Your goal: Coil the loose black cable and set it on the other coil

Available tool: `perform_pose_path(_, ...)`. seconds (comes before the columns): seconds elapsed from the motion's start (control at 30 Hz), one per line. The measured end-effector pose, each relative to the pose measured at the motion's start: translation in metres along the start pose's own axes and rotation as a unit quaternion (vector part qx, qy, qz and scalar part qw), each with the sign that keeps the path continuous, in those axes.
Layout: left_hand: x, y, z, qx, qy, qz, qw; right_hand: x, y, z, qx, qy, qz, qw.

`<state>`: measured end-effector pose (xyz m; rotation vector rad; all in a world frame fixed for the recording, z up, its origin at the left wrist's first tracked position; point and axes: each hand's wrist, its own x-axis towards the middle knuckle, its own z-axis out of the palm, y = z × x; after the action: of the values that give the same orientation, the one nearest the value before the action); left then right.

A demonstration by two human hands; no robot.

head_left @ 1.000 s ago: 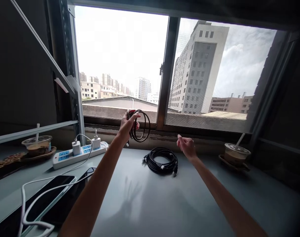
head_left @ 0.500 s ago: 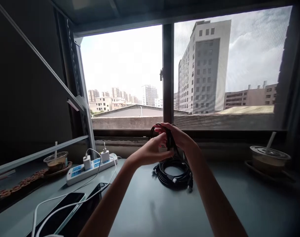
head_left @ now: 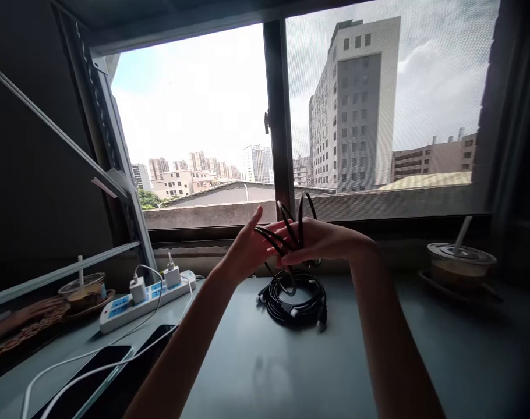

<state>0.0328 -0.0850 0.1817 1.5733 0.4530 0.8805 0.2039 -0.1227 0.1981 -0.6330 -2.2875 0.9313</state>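
Loops of thin black cable are gathered between my two hands, above the table. My right hand bends over from the right and grips the loops between thumb and fingers. My left hand has its thumb raised and its fingers stretched toward the right hand; strands cross in front of these fingers, and the fingertips are partly hidden. Directly below, a coiled black cable with pale-tipped plugs lies on the table. One strand from the loops hangs down in front of that coil.
On the left stands a white power strip with two chargers and white cords. Dark phones lie nearer me. Lidded drink cups stand at the left and right. A metal shelf post and window rise behind.
The cable loops have spread apart and stand higher. My left hand has opened, with its thumb lifted away. My right hand has turned palm-down over the loops. The view has shifted right.
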Motion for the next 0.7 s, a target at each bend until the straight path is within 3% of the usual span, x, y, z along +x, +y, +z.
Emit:
perform_pose_path(0.07, 0.004, 0.011, 0.012, -0.020, 0.025, 0.014, 0.999, -0.002, -0.002, 0.001, -0.019, -0.001, -0.014, 1.000)
perform_pose_path(0.2, 0.011, 0.027, 0.025, -0.016, 0.093, 0.072, 0.993, -0.003, -0.003, 0.000, 0.001, 0.082, -0.042, 0.996)
perform_pose_path(0.3, 0.014, 0.030, 0.022, -0.032, 0.066, 0.104, 0.992, -0.003, -0.006, -0.002, 0.008, 0.182, -0.050, 0.982)
perform_pose_path(0.37, 0.016, 0.029, 0.016, -0.047, 0.043, 0.107, 0.992, -0.003, -0.007, -0.005, -0.005, 0.252, -0.040, 0.967)
perform_pose_path(0.43, 0.018, 0.028, 0.008, -0.059, 0.060, 0.094, 0.992, -0.005, -0.006, -0.008, -0.018, 0.317, -0.024, 0.948)
perform_pose_path(0.53, 0.018, 0.029, -0.010, -0.057, 0.135, 0.086, 0.986, -0.012, -0.002, -0.014, -0.029, 0.403, 0.005, 0.915)
perform_pose_path(0.7, 0.004, 0.039, -0.043, -0.007, 0.258, 0.146, 0.955, -0.028, 0.001, -0.024, -0.006, 0.492, 0.050, 0.869)
